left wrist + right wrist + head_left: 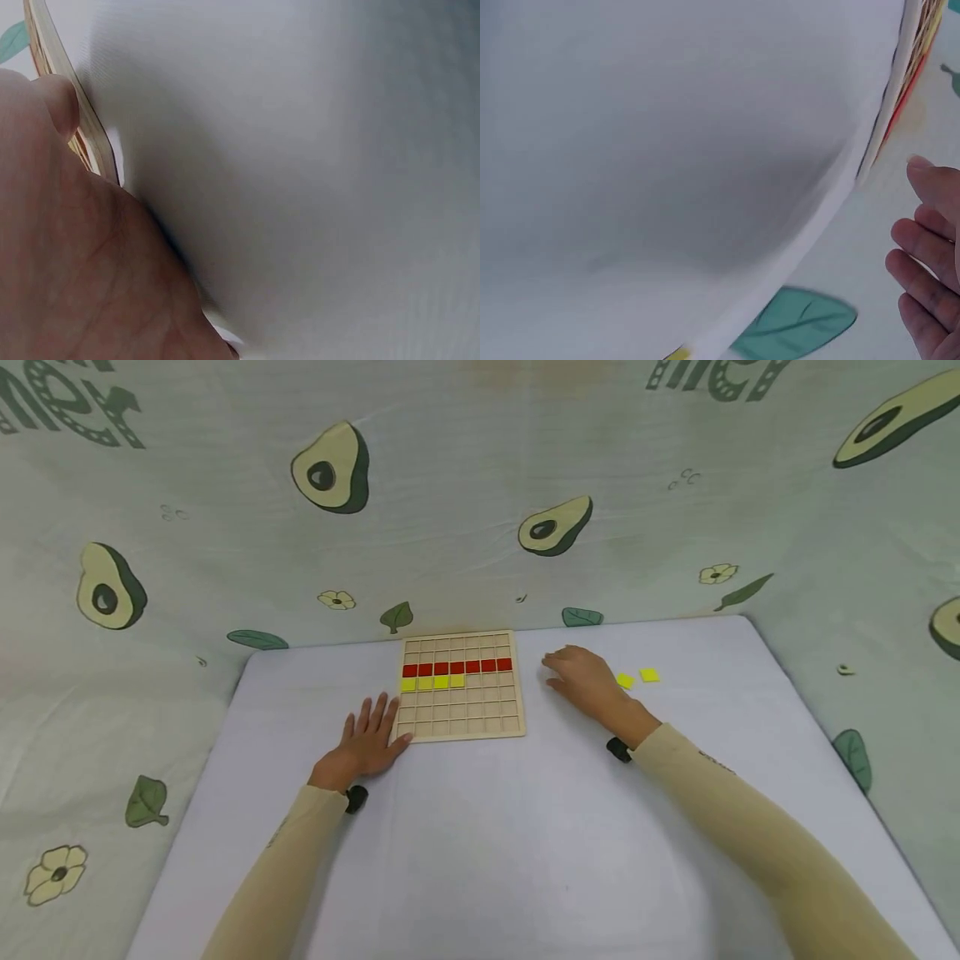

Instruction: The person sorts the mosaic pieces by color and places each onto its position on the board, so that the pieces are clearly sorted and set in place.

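A wooden grid board lies near the table's back edge. One full row of its cells carries red square tiles. Directly below that row, several yellow square tiles fill cells from the left side. My left hand rests with fingers spread at the board's lower left, its thumb at the corner. To the right of the board is my right hand, fingers loosely bent; in the right wrist view the thumb stands apart from the fingers, with nothing seen between them. Two loose yellow tiles lie just right of that hand.
The table has a white top. Behind and beside it hangs a pale cloth printed with avocados, leaves and flowers. Each wrist bears a dark device, such as the black one at the right cuff.
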Tool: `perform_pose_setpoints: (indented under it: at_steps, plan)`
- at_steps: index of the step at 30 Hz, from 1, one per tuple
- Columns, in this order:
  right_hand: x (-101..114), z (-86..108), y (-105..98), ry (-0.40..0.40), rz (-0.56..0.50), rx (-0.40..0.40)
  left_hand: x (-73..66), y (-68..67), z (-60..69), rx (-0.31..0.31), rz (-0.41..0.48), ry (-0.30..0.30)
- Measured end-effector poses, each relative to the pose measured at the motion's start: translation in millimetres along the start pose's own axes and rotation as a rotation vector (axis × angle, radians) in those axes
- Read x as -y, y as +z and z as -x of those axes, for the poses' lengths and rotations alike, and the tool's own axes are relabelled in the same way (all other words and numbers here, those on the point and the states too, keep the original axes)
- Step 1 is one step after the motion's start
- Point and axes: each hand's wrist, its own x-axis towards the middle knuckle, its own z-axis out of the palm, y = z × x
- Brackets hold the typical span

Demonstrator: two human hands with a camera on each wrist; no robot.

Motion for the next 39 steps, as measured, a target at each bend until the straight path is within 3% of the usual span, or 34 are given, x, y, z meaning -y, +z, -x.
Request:
perform_pose_setpoints:
  at_steps: [8,18,30,39]
  plan:
    - [-35.9,37.7,-13.3,0.038,-0.006,-0.025,-5.2,-6.8,7.8,0.004,0.014,0.007]
    - [-60.6,68.5,-16.9,0.051,0.013,-0.076,4.5,2.8,0.4,-0.015,0.026,0.032]
    - [-74.9,84.1,-13.0,0.002,0.023,-0.104,7.5,6.0,-1.8,-0.039,0.027,0.057]
    - [-80.3,85.5,-7.9,-0.025,0.029,-0.126,-1.4,-0.9,9.0,-0.031,0.046,0.054]
